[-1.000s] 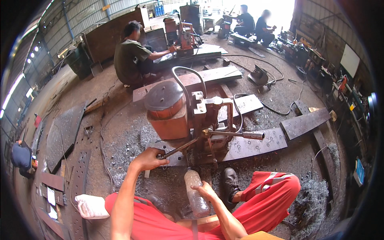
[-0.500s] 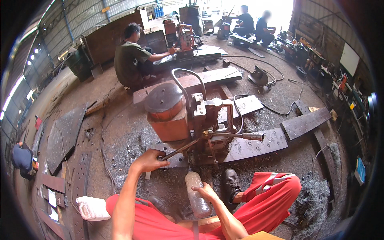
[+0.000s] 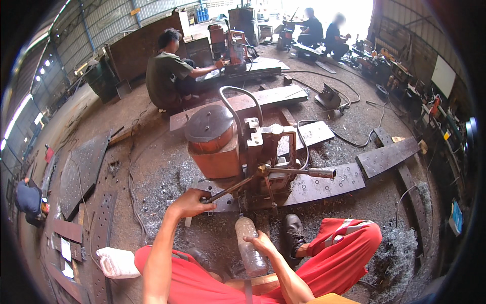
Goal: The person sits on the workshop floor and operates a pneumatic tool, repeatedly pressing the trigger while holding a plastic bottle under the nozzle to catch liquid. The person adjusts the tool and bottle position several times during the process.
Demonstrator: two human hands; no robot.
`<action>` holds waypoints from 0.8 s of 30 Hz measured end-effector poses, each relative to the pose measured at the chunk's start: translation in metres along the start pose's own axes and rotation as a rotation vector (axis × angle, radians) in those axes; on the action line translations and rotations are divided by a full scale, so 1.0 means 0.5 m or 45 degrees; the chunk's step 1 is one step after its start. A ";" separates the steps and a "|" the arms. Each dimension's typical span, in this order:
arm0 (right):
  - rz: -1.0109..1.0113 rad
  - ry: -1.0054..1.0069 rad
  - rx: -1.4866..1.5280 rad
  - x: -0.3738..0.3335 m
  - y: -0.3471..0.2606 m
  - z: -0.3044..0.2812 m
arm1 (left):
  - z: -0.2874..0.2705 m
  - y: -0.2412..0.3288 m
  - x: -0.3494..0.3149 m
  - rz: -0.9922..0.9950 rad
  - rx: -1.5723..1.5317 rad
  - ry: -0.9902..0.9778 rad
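Observation:
In front of me stands an orange magnetic drill press [image 3: 215, 158] with a dark round motor top, on a steel plate [image 3: 324, 183] with drilled holes. My left hand [image 3: 192, 202] is wrapped round the end of one of its feed handle bars [image 3: 230, 190]. Between my knees my right hand [image 3: 259, 244] grips a clear plastic bottle [image 3: 246, 234], tilted with its neck toward the drill's base. The bottle is cloudy, and its neck ends close to the plate's near edge. The drill bit's contact with the plate is hidden behind the machine and handle.
Metal shavings [image 3: 395, 258] lie at right and around the drill. A white plastic jug [image 3: 116, 262] stands by my left knee. Perforated plates [image 3: 83, 164] lie at left, cables [image 3: 354, 96] across the floor. A co-worker [image 3: 169, 71] squats at another drill; other people sit farther back.
Both hands keep their holds on the handle and the bottle. The whole view has shifted very slightly; little else differs.

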State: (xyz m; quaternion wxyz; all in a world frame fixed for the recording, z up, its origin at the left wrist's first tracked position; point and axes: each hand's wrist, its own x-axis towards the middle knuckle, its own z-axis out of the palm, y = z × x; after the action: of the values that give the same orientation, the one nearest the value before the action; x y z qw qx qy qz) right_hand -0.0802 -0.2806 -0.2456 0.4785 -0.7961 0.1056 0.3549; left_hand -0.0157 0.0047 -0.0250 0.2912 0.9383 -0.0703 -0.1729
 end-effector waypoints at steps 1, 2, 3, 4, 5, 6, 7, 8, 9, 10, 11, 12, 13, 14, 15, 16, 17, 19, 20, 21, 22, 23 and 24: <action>0.010 -0.015 0.008 0.004 0.006 -0.003 | 0.000 0.003 0.001 0.003 -0.003 -0.001; 0.018 -0.037 0.014 -0.002 -0.002 -0.006 | -0.001 0.002 -0.001 -0.003 -0.001 0.000; 0.027 -0.059 0.019 -0.006 -0.008 -0.008 | -0.001 0.001 -0.003 -0.008 0.001 0.001; 0.026 -0.045 0.012 -0.005 -0.008 -0.005 | -0.001 -0.001 -0.004 -0.014 0.003 0.003; 0.025 -0.028 0.004 -0.004 -0.005 -0.002 | -0.001 -0.001 -0.005 -0.015 0.001 0.005; 0.023 -0.012 -0.003 -0.002 -0.003 0.002 | -0.001 -0.004 -0.006 -0.016 0.000 0.008; 0.010 -0.018 0.012 0.000 0.000 0.004 | -0.001 -0.006 -0.006 -0.019 -0.002 0.011; 0.000 -0.019 0.028 0.004 0.006 0.002 | 0.001 -0.009 -0.003 0.009 -0.003 0.020; -0.010 -0.020 0.044 0.008 0.011 0.001 | 0.003 -0.010 0.000 0.036 -0.005 0.028; -0.016 -0.009 0.045 0.012 0.016 0.002 | 0.005 -0.012 0.001 0.062 -0.006 0.037; -0.022 0.001 0.046 0.016 0.020 0.004 | 0.006 -0.014 0.002 0.056 -0.007 0.034; -0.027 0.008 0.048 0.016 0.021 0.006 | 0.006 -0.013 0.001 0.046 -0.006 0.029; -0.023 0.015 0.037 0.016 0.022 0.009 | 0.006 -0.013 0.000 0.036 -0.006 0.024; -0.020 0.024 0.024 0.014 0.018 0.009 | 0.003 -0.008 -0.001 0.010 -0.002 0.002; -0.016 0.032 0.011 0.011 0.015 0.008 | -0.002 0.000 -0.003 -0.015 0.002 -0.020; -0.016 0.018 0.014 0.009 0.011 0.006 | -0.004 0.004 -0.003 -0.039 0.006 -0.043; -0.018 0.002 0.017 0.007 0.008 0.004 | -0.004 0.004 -0.004 -0.037 -0.002 -0.036; -0.018 -0.014 0.024 0.002 0.003 0.003 | -0.002 0.002 -0.006 -0.032 -0.018 -0.024; -0.017 -0.015 0.029 -0.001 0.001 0.004 | -0.001 0.001 -0.007 -0.034 -0.019 -0.019; -0.015 -0.011 0.036 -0.003 0.001 0.002 | -0.001 0.001 -0.006 -0.031 -0.019 -0.016; -0.015 -0.002 0.030 0.001 0.005 0.003 | 0.000 0.000 -0.005 -0.027 -0.019 -0.013; -0.014 0.006 0.024 0.006 0.009 0.004 | 0.002 -0.001 -0.004 -0.024 -0.029 -0.010; -0.016 0.012 0.020 0.010 0.011 0.007 | 0.003 -0.003 -0.003 -0.023 -0.037 -0.005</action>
State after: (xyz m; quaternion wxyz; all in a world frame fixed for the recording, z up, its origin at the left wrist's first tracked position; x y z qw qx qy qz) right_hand -0.0808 -0.2799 -0.2538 0.4864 -0.7947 0.1056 0.3474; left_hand -0.0176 0.0054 -0.0265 0.3032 0.9341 -0.0598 -0.1786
